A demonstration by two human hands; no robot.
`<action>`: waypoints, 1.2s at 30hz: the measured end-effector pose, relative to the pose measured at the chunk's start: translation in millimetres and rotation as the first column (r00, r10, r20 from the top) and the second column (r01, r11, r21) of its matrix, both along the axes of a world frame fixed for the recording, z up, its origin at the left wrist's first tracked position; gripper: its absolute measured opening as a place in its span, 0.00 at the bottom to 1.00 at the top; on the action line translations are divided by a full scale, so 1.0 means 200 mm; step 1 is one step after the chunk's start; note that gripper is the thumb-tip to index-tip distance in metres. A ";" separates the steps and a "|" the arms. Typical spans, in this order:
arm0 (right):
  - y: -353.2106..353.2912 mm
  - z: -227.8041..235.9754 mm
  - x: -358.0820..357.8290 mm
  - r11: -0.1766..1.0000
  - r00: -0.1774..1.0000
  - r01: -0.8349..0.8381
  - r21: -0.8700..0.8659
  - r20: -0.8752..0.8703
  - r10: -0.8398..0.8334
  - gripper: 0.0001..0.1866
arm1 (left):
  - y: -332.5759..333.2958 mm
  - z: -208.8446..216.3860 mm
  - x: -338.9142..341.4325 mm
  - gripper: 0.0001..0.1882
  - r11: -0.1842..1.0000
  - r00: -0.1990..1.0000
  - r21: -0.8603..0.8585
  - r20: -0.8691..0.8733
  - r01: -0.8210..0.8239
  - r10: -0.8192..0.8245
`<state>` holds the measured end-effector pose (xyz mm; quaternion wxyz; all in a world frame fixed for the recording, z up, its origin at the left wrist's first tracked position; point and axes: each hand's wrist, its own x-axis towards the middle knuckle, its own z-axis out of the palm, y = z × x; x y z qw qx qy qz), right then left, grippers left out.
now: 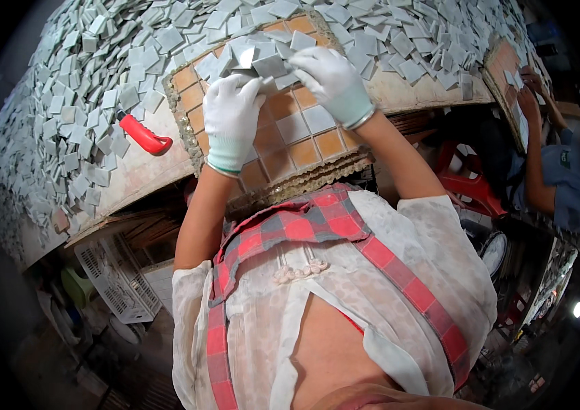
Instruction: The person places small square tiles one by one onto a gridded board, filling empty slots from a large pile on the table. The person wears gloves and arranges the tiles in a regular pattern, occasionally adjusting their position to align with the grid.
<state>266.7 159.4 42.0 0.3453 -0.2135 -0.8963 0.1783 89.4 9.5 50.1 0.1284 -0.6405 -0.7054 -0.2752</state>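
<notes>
Both my hands wear white gloves with pale green cuffs and work over a gridded board [278, 164] with orange-brown squares and a rough, crusty rim. Small pale grey-white square tiles [319, 119] fill some of its cells. More loose tiles [271, 66] lie heaped on the board's far half, between my hands. My left hand [232, 119] is curled at the heap's near left side, its thumb beside a tile; what its fingers hold is hidden. My right hand [333, 80] is bent over the heap's right side, with its fingertips closed at a tile's edge.
A great pile of loose tiles [187, 34] covers the table behind and left of the board. A red-handled tool [145, 134] lies on the left. Far right, another person's hands [529, 92] work at a similar board [504, 68]. Below are a white plastic crate [117, 277] and a red stool [471, 181].
</notes>
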 end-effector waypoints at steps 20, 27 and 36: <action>-0.09 -0.05 0.48 0.989 0.964 -0.150 0.000 0.221 0.146 0.11 | -0.07 -0.08 -0.07 0.37 0.980 0.988 -0.133 0.037 0.150 -0.147; -0.14 -0.05 0.37 0.999 0.932 0.012 -0.039 0.362 0.003 0.28 | -0.01 -0.06 -0.15 0.30 0.986 0.912 -0.165 0.409 0.030 0.041; -0.13 0.04 0.25 0.908 0.949 -0.154 -0.391 0.196 0.245 0.12 | -0.37 0.00 -0.39 0.22 0.929 0.444 -0.127 0.850 -0.349 0.283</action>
